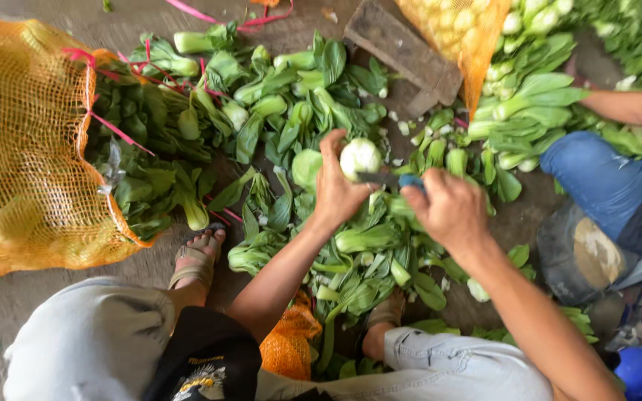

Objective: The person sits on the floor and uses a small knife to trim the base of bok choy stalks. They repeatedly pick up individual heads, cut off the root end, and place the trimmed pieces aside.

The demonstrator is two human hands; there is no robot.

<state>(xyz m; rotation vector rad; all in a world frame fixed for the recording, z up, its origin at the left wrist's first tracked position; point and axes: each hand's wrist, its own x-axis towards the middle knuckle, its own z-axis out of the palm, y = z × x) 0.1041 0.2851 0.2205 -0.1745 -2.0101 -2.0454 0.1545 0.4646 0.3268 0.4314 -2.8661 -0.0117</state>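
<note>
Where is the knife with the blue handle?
In the head view the knife is near the middle, held in the right hand, its blade against the cut base of the bok choy that the left hand holds up.

Soft, even daylight, no hard shadows. The greens (284, 111) sit fairly sharp; left of them the orange net sack (24, 148) glows and blurs slightly, and edges near it bend outward.

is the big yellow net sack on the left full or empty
Full: the yellow net sack bulges with rounded yellowish produce showing through its mesh.
</note>
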